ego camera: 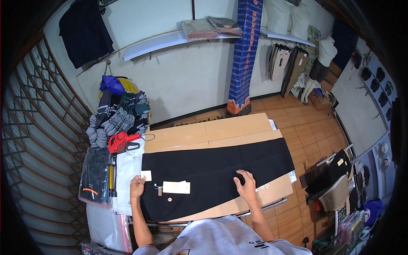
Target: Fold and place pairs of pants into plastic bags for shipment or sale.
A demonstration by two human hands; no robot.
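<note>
Black trousers lie folded lengthwise across cardboard, the wide waist end at the left and the narrower end at the right. My left hand is at the waist edge, its fingers closed on a small white tag. A larger white hang tag lies on the cloth near the waist, with a small brown label beside it and a round button below. My right hand rests on the trousers toward the right, fingers spread and curved, holding nothing.
Cardboard sheets cover the table. At the left are a red price-label gun, piled socks, a yellow-and-black tool and clear plastic-bagged garments. A blue wrapped pillar stands behind; a clothes rack is at the right.
</note>
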